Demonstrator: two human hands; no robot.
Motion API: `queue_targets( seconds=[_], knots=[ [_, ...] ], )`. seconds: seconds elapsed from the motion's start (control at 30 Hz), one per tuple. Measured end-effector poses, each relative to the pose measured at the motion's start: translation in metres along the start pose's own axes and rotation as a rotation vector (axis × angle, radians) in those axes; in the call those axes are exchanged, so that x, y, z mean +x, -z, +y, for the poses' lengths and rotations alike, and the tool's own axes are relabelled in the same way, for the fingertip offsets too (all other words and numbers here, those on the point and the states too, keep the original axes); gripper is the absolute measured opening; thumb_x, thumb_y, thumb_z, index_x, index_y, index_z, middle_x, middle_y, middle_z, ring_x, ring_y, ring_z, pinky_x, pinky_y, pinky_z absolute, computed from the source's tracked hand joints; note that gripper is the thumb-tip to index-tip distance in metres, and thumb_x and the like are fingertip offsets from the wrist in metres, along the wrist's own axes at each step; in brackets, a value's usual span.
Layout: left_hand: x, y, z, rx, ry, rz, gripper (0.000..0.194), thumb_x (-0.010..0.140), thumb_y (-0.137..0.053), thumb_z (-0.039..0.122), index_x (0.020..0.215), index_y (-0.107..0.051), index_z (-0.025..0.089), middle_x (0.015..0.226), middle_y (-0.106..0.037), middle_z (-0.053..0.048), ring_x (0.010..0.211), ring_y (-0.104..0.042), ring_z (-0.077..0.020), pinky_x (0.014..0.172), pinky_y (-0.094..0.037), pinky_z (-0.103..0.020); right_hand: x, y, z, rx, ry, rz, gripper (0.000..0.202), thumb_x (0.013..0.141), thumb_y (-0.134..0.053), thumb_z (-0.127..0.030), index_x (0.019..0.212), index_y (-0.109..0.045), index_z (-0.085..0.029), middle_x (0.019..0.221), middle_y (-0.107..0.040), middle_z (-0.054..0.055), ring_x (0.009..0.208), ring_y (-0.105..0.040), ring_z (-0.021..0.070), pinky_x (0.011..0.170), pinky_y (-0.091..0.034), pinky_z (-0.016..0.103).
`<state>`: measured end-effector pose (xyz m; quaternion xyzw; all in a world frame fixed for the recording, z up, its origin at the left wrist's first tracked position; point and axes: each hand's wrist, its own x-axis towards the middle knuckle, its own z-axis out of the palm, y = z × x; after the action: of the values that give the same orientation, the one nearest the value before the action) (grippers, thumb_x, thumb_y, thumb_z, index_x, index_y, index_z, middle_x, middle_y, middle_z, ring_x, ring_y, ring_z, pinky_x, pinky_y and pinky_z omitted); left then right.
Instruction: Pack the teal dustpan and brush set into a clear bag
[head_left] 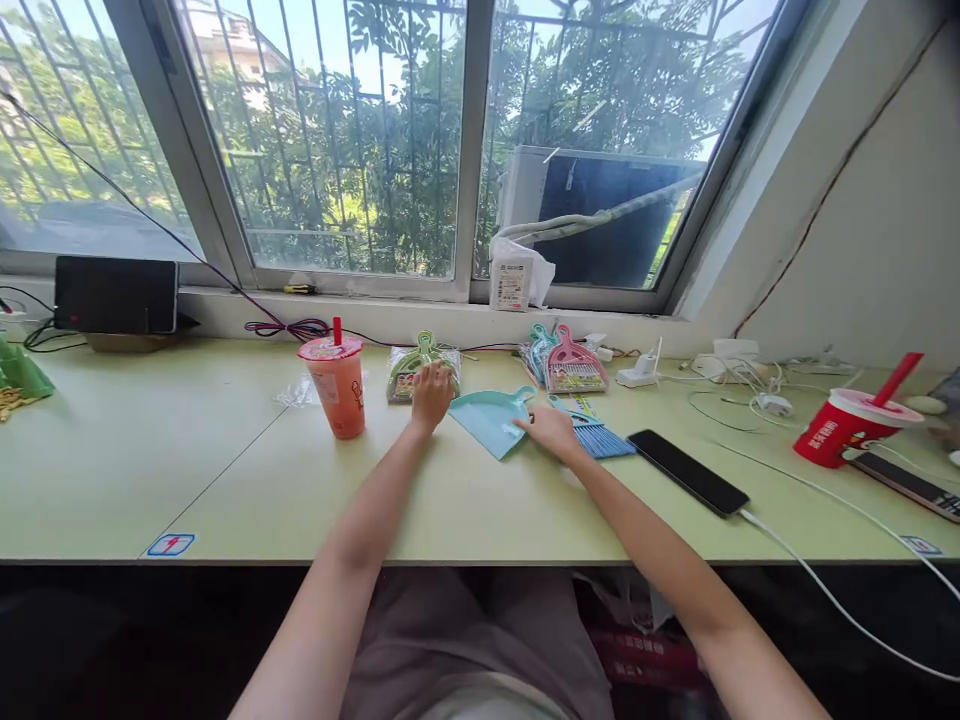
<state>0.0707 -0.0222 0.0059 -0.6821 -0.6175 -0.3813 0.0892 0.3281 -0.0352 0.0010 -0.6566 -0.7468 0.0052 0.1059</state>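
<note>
My left hand (433,393) lies over the right part of a bagged green dustpan set (405,378), its fingers stretched forward and slightly apart. A light-blue dustpan (491,418) rests flat on the table between my hands. Its right edge, below the handle, is pinched by my right hand (549,430). Partly behind that hand lies a small brush (600,438) with blue bristles. Farther back, a pink dustpan and brush set (574,362) sits beside a teal set (540,352).
An orange drink cup (339,390) stands left of my left arm. To the right are a black phone (688,472) with a white cable, a red cup (844,430) and tangled cords. A tablet (116,295) leans at the back left, and a white power adapter (639,372) sits near the wall.
</note>
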Motion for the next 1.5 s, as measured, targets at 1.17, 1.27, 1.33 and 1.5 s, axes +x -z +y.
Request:
queue_targets(
  seconds=[1.17,1.27,1.33,1.5],
  knots=[
    [-0.008,-0.029,0.039,-0.754,0.444,0.041,0.020,0.086,-0.051,0.021,0.098,-0.066,0.017,0.089,-0.068,-0.006,0.085,-0.060,-0.0196,0.078,-0.044,-0.030,0.031,0.010,0.100,0.079,-0.254,0.051,0.014,0.086,-0.070,-0.032,0.095,-0.080,-0.027,0.104,-0.076,0.008,0.109,-0.062,0.0275,0.094,-0.035,0.043],
    [-0.008,-0.028,0.040,-0.735,0.451,0.043,0.023,0.087,-0.050,0.022,0.103,-0.066,0.017,0.093,-0.069,-0.007,0.087,-0.061,-0.0208,0.079,-0.044,-0.031,0.031,0.010,0.101,0.115,-0.214,0.041,0.012,0.083,-0.073,-0.033,0.091,-0.081,-0.027,0.102,-0.076,0.008,0.108,-0.062,0.0272,0.094,-0.034,0.043],
    [-0.009,-0.027,0.040,-0.727,0.457,0.053,0.026,0.088,-0.048,0.023,0.106,-0.066,0.017,0.097,-0.069,-0.009,0.089,-0.061,-0.0222,0.081,-0.044,-0.032,0.030,0.010,0.101,0.118,-0.176,0.046,0.011,0.082,-0.073,-0.032,0.088,-0.081,-0.026,0.100,-0.076,0.008,0.110,-0.061,0.0281,0.095,-0.034,0.043],
    [-0.011,-0.021,0.040,-0.685,0.405,0.040,0.022,0.084,-0.048,0.019,0.094,-0.067,0.020,0.093,-0.069,-0.008,0.094,-0.060,-0.0260,0.085,-0.043,-0.035,0.031,0.010,0.099,0.286,-0.058,0.076,0.013,0.080,-0.072,-0.033,0.086,-0.078,-0.024,0.094,-0.075,0.006,0.104,-0.063,0.0272,0.094,-0.037,0.042]
  ],
)
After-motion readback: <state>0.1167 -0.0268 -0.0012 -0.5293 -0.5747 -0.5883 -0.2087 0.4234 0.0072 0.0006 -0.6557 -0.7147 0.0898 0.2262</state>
